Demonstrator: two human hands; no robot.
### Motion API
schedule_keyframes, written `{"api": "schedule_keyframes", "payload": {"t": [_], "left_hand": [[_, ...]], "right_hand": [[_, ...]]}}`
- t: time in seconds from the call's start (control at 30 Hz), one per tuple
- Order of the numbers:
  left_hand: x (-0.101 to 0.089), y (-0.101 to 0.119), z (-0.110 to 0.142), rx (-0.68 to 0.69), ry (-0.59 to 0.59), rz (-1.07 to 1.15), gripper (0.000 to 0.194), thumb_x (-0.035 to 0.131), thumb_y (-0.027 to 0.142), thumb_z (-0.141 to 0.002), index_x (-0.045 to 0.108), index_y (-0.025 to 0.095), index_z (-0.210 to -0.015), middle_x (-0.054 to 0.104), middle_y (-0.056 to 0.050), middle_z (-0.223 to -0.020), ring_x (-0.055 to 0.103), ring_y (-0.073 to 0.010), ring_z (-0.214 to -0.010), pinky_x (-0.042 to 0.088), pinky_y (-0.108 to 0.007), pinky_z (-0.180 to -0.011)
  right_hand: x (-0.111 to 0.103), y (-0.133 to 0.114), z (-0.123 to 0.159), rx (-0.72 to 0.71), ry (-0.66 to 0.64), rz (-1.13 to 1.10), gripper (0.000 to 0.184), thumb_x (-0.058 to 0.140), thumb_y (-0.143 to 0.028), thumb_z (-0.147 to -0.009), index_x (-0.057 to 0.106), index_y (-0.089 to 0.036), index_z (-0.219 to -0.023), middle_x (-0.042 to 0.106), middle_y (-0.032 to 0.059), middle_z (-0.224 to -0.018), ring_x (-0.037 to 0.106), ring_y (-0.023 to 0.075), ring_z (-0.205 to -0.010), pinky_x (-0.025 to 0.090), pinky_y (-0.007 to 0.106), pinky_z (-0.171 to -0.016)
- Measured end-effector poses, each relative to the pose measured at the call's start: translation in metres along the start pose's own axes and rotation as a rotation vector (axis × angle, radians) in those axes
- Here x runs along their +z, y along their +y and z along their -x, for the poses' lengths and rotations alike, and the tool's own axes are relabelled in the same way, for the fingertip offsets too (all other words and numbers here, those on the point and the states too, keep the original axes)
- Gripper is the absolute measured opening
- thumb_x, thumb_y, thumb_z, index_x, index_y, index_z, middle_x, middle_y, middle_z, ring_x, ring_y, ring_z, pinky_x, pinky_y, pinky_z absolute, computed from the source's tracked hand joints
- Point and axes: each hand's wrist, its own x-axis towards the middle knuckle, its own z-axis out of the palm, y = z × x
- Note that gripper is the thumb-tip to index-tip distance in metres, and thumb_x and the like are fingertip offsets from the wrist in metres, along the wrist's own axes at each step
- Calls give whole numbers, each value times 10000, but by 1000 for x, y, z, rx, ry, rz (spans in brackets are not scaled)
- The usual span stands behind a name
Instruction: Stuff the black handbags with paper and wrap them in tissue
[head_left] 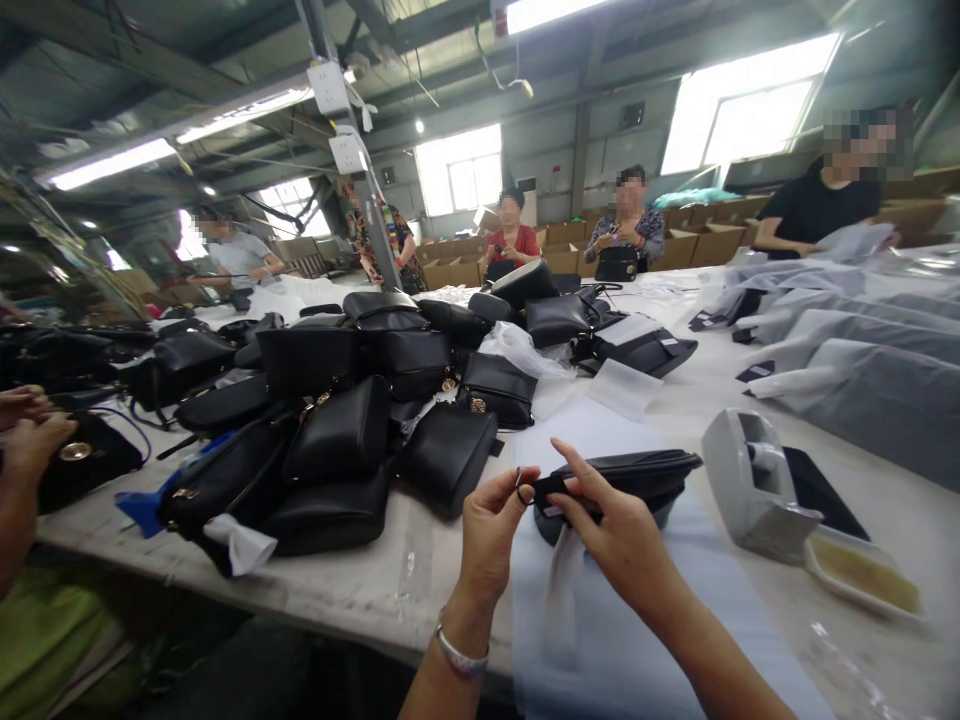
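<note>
My left hand (487,525), with a silver bangle (459,650) at the wrist, pinches a thin dark loop (520,484) between thumb and fingertips. Close beside it, my right hand (622,525) grips a small black tag (553,486) with its thumb and fingers, the index finger raised. Behind both hands a black handbag (652,468) lies on a pale sheet (720,620). Part of the bag is hidden by my right hand. A blurred whitish strip (564,580) hangs below the tag.
Black handbags (337,430) are heaped ahead and left. To the right stand a grey tape dispenser (750,490), a shallow dish (862,575) and bags in translucent wrap (885,400). A co-worker's hands (34,430) are at the left edge; several people work across the table.
</note>
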Motion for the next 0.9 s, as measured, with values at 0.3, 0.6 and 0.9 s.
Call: {"api": "schedule_keyframes", "payload": {"t": [0.3, 0.6, 0.9], "left_hand": [[-4, 21, -5, 102, -167, -238, 197, 719, 274, -803, 723, 176, -973, 721, -59, -911, 671, -179, -835, 559, -283, -763], [-49, 44, 15, 189, 230, -458, 344, 677, 336, -843, 666, 263, -1179, 678, -39, -1127, 624, -173, -1026, 514, -251, -880], [-138, -8, 57, -39, 474, -712, 428, 658, 436, -800, 645, 220, -1170, 642, -95, -1202, 568, -293, -1179, 407, -513, -1070]], "right_hand": [[2, -13, -9, -132, -216, 306, 641, 519, -182, -904, 320, -329, -1495, 732, 5, -862, 698, 192, -706, 536, 272, -643], [-57, 34, -16, -311, -28, 510, 474, 617, -372, -888, 537, -283, -1347, 614, 66, -1298, 558, 291, -1189, 390, 482, -1065], [-93, 65, -37, -289, -402, 724, 584, 725, -274, -759, 560, -278, -1320, 686, 67, -1107, 612, 274, -978, 468, 424, -855]]}}
